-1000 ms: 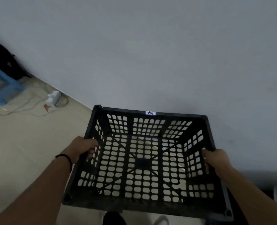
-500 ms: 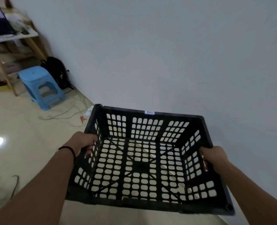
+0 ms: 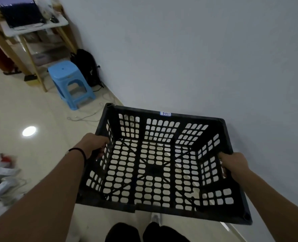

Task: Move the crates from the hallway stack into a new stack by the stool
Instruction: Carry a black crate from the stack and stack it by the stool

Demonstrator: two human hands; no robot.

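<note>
Gripping opposite side walls, both hands carry a black perforated plastic crate (image 3: pixel 155 165) clear of the cream tiled floor (image 3: pixel 22 116), open side up and empty. The left hand (image 3: pixel 94 145) wraps its fingers (image 3: pixel 99 155) around the left wall's rim; a black band (image 3: pixel 78 151) circles that wrist. The right hand (image 3: pixel 232 165) closes its fingers over the right wall's rim. A small white label (image 3: pixel 165 113) sits on the crate's far rim. The crate hangs just beside a plain grey wall (image 3: pixel 197 58). A light-blue plastic stool (image 3: pixel 69 79) stands on the floor ahead and to the left, well apart from the crate, beside a black backpack (image 3: pixel 85 67) leaning on the wall. A wooden-legged tabletop (image 3: pixel 34 27) stands behind the stool. Loose cables (image 3: pixel 85 117) lie on the floor between stool and crate.
</note>
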